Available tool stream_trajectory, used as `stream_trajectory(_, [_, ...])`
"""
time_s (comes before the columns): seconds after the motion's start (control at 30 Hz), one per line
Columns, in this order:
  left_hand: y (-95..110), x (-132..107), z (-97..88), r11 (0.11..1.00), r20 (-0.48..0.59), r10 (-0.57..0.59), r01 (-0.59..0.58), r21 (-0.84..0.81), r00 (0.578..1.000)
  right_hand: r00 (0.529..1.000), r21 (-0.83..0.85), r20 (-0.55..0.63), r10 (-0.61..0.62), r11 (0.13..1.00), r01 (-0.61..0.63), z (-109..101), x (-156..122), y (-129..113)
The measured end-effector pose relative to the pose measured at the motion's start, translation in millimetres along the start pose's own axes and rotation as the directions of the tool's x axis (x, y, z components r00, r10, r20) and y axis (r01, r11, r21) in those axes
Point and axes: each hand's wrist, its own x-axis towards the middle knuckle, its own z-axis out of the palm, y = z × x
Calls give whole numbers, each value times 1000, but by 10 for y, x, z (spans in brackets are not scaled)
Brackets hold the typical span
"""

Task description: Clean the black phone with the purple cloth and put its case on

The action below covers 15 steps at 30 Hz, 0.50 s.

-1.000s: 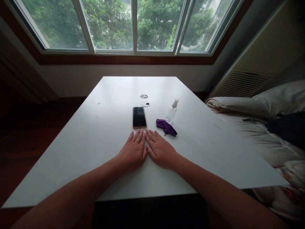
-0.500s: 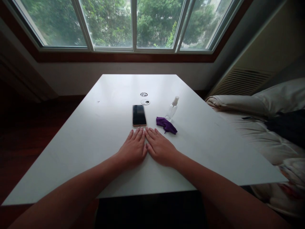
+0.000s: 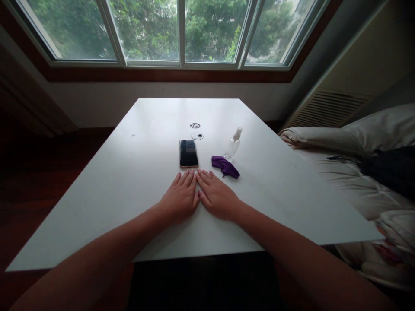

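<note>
Flat on the white table point(image 3: 106, 207) lie my left hand point(image 3: 182, 196) and my right hand point(image 3: 216, 195), side by side with fingertips and thumbs meeting. Both are open and hold nothing. Just beyond the left fingertips a smartphone point(image 3: 188, 153) lies with its dark screen up. Ahead and to the right of my right hand is a crumpled purple cloth point(image 3: 226, 166). Behind the cloth stands a clear spray bottle point(image 3: 232, 147) with a whitish cap, its base partly hidden by the cloth.
Two round fittings, a nearer one point(image 3: 197, 136) and a farther one point(image 3: 195, 125), are set in the tabletop beyond the phone. A window point(image 3: 181, 67) spans the wall behind. To the right is a bed point(image 3: 337, 172) with pale bedding and a dark garment point(image 3: 392, 168).
The whole view has shifted slightly, with the table and objects sitting a little higher in the picture. My hands and the things on the table keep their places.
</note>
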Motion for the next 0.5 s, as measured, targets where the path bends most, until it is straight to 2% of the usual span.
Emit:
stream_trajectory(0.2, [20,3,36,999,-25,-20,19,-44,999,1000,37,-7,-5,999,5,24,11,-5])
stream_trajectory(0.27, [20,4,-59,993,-69,-21,13,-115,997,998,100,-60,5,995,1,-20,-1,-20])
stream_trajectory(0.33, [-8,-40,-286,968,-161,-45,4,-251,986,983,213,-180,39,977,0,-149,-49,-61])
stream_trajectory(0.4, [-77,-159,-621,907,-315,-187,40,-420,930,932,323,-352,89,946,32,-379,-150,-137])
stream_trajectory(0.43, [-125,-244,-802,868,-404,-245,14,-497,881,894,356,-432,117,933,49,-526,-223,-185])
stream_trajectory(0.5, [-232,-436,-1123,813,-542,-358,-31,-581,761,778,420,-592,211,904,75,-848,-401,-280])
